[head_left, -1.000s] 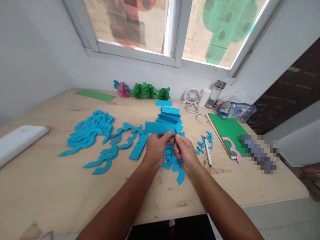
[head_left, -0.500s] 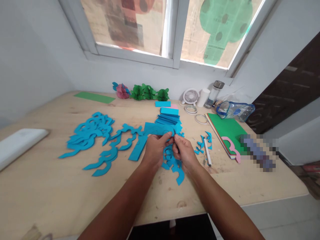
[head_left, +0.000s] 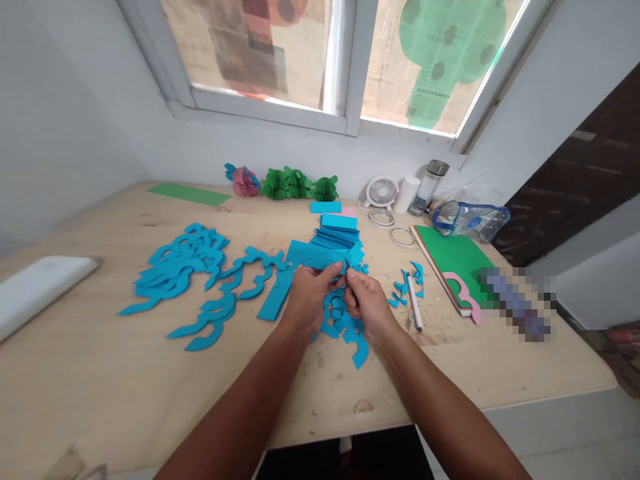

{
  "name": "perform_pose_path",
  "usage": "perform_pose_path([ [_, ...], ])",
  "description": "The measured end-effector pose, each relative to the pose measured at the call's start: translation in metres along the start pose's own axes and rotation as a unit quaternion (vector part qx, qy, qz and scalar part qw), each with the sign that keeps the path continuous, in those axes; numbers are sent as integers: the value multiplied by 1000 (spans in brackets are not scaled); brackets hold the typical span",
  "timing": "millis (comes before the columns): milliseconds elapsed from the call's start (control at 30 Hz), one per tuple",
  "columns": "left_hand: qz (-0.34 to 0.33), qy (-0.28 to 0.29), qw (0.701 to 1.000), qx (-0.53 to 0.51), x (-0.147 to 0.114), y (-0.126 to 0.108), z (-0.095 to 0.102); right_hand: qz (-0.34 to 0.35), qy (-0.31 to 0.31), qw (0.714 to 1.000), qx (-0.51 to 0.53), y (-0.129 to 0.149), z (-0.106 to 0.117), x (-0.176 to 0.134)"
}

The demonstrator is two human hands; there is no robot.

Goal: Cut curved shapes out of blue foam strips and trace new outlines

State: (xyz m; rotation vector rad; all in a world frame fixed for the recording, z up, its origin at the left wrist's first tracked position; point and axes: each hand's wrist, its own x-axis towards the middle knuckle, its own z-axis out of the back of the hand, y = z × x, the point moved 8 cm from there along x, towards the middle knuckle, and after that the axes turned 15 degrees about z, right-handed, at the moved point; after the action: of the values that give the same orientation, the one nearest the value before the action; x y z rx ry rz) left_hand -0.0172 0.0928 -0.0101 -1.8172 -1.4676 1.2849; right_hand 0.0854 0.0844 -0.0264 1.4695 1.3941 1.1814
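Wooden table (head_left: 125, 393) under a window (head_left: 353, 100), two hands meeting at a blue sheet

From the head camera, taking the hands as the clock's centre, the window stands at 12. The left hand (head_left: 309, 293) pinches the blue sheet (head_left: 305, 252) firmly between thumb and fingers, right beside the other hand — a grip so near the right-hand end probably keeps the paper from flexing there. The sheet's free part reaches out toward 10 o'clock; I cannot tell whether it touches the table. The right hand (head_left: 369, 298) has its fingers curled in narrowly around a dark object (head_left: 357, 294), too hidden to name.

Blue cuttings (head_left: 357, 350) lie at 6 o'clock, under and just below the hands, perhaps simply where they dropped. At 9 o'clock, well apart, wavy blue strips (head_left: 175, 263) lie heaped together, seemingly to keep like shapes in one place. At 12, near the hands, sits a folded blue stack (head_left: 335, 238), likely put there for short reach.

Toward 4 o'clock lies a white marker (head_left: 415, 303), beside small blue scraps (head_left: 399, 293). Green paper (head_left: 457, 263) lies at 3, with a pink wavy piece (head_left: 461, 290) on its near edge. A small fan (head_left: 383, 192) stands at 1, and green paper flowers (head_left: 295, 185) line the wall at 11 — both seem set back to leave the middle for handwork.
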Motion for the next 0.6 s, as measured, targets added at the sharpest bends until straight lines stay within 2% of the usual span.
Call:
perform_pose_path([
  [333, -20, 9, 999, 39, 0, -4, -1, 6, 2, 1000, -12, -1, 2, 1],
  [600, -12, 28, 998, 57, -2, -3, -4, -20, -12, 1000, -6, -5, 4, 1],
])
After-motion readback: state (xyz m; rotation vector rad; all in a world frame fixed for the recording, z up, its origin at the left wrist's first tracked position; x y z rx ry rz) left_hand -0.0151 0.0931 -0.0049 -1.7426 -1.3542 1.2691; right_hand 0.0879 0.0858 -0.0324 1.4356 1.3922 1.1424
